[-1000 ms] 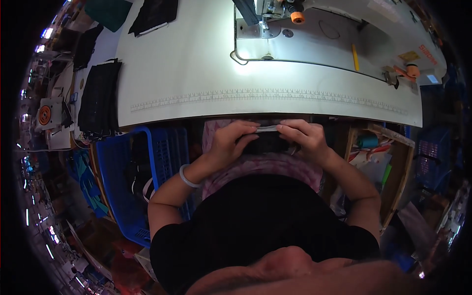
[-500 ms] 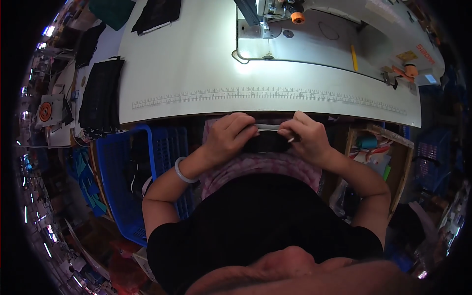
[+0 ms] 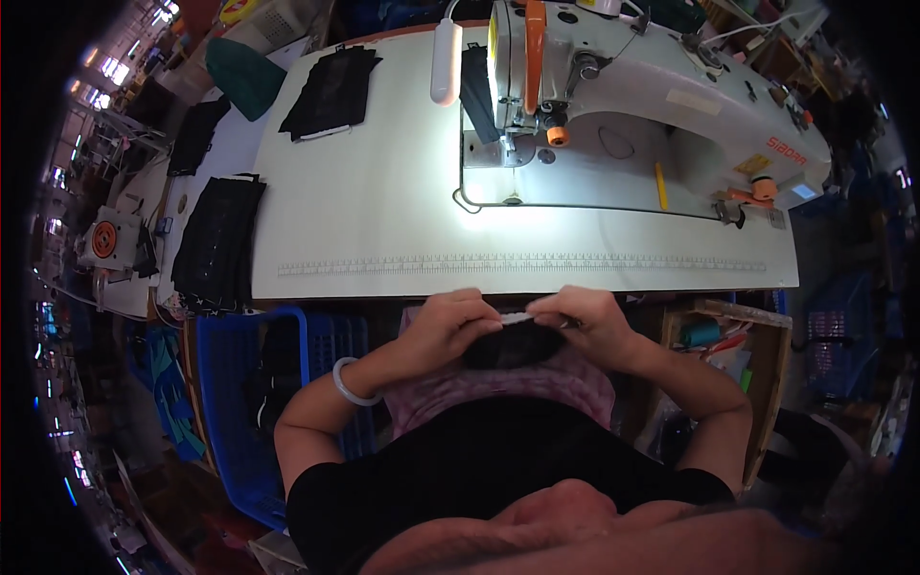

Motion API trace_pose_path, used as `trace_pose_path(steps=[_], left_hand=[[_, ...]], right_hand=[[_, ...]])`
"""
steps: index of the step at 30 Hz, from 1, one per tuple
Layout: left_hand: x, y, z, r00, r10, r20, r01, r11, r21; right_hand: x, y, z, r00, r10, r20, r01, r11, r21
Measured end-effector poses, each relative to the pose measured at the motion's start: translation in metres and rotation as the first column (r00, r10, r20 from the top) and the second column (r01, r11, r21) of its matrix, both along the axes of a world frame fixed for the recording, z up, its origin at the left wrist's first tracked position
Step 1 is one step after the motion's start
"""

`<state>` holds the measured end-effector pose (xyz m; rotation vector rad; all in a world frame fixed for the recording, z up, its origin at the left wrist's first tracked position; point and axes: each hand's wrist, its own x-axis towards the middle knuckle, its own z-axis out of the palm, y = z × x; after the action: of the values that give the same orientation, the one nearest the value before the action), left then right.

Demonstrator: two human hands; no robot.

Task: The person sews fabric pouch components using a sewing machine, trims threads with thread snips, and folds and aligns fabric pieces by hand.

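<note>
The largest thing is the white table (image 3: 383, 216), and on it stands the sewing machine (image 3: 685, 96). Just before its near edge, the left hand (image 3: 448, 328) and the right hand (image 3: 586, 324) work over a piece of dark cloth (image 3: 508, 351). To do this well, I think both hands should be level and pull evenly, without twisting. The white strip (image 3: 516, 318) spans the gap between the hands, each thumb and fingertips pinching one end; the dark cloth lies below it, toward the lap.
</note>
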<state>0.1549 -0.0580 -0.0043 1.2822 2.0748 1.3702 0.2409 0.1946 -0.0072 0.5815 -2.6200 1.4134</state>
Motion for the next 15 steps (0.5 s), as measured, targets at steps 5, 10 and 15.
trace_pose_path(steps=[5,10,15], left_hand=[[-0.042,0.021,0.048,0.958,0.159,-0.24,-0.177,0.983,-0.055],[-0.132,0.041,0.025,0.991,0.128,0.034,-0.11,0.941,-0.321],[-0.175,0.051,0.007,0.937,0.093,-0.337,-0.209,0.921,-0.327]], right_hand=[[-0.053,0.0,0.027,0.989,-0.137,0.05,0.143,0.98,-0.138],[-0.116,0.009,0.019,0.981,-0.193,0.002,0.192,0.976,-0.107],[-0.134,0.03,0.003,0.914,0.046,-0.403,0.131,0.906,0.403]])
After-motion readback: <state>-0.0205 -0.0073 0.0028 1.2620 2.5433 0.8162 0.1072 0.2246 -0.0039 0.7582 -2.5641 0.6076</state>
